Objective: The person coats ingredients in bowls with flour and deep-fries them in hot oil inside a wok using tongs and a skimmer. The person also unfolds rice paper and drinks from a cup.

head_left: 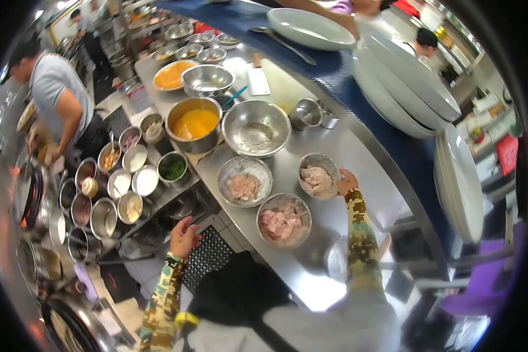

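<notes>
Bowls, steel, 3, each with pale raw meat: right bowl (330, 165), left bowl (263, 175), front bowl (303, 207). All on the near part of the counter (366, 146), close together, apparently so each is within easy reach and the portions stay separate.

Right hand (347, 182): at the right side of the right bowl, fingers clamped on its rim; a rim hold likely steadies the bowl and keeps the fingers off the meat.

Left hand (184, 237): holding nothing, fingers loosely curled and a little apart, left of the counter's near edge, against the floor mat (210, 255).

Large bowl (243, 117): far side of the 3, a little clear liquid at the bottom.

Pot (200, 145): left of the large bowl, filled with yellow liquid.

Cleaver (259, 82): far, beside the board (284, 88), blade flat, probably parked clear of the bowls.

Tubs, steel, many: left, grouped, seemingly for quick picking; 1 holds greens (173, 168).

Plates (405, 82): right, on the raised shelf.

Writing: red sign (510, 155), far right, pale marks too blurred to read. Brands: none legible.
</notes>
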A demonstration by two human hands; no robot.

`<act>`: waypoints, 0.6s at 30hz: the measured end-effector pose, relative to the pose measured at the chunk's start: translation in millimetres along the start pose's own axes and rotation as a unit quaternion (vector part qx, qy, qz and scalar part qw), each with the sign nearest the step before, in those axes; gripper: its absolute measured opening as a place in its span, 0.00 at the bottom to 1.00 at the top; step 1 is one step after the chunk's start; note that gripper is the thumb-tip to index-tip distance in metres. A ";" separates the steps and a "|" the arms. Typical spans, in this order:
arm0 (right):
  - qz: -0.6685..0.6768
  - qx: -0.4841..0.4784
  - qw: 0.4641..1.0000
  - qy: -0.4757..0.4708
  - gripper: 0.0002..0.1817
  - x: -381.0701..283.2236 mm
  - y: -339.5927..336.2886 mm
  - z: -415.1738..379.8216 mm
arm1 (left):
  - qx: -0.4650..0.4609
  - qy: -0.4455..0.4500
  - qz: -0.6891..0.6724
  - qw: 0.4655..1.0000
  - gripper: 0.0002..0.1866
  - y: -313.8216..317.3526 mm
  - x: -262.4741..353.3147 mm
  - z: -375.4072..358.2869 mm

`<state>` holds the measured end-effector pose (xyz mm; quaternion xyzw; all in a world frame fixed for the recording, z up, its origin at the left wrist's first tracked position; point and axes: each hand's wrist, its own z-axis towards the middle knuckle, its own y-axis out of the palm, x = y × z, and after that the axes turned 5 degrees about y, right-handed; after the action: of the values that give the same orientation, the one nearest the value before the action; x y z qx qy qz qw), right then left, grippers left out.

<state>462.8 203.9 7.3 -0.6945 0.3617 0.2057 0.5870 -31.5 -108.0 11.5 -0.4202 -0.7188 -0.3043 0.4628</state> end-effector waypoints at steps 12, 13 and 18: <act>0.107 -0.217 0.915 -0.322 0.15 -177.8 89.0 17.8 | 0.339 -0.111 -0.101 0.929 0.22 -147.4 -159.2 -189.7; 0.104 -0.281 0.902 -0.310 0.16 -211.4 123.9 -19.8 | 0.361 -0.110 -0.110 0.919 0.22 -155.3 -173.8 -200.4; -0.113 -0.496 0.745 -0.431 0.16 -350.3 250.9 -261.0 | 0.468 -0.092 -0.199 0.856 0.22 -197.0 -218.0 -260.1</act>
<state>10.9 31.3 148.0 -0.7607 -0.1640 0.5658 0.2726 -51.8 -484.2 -98.3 -0.0279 -0.8841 0.0226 0.4660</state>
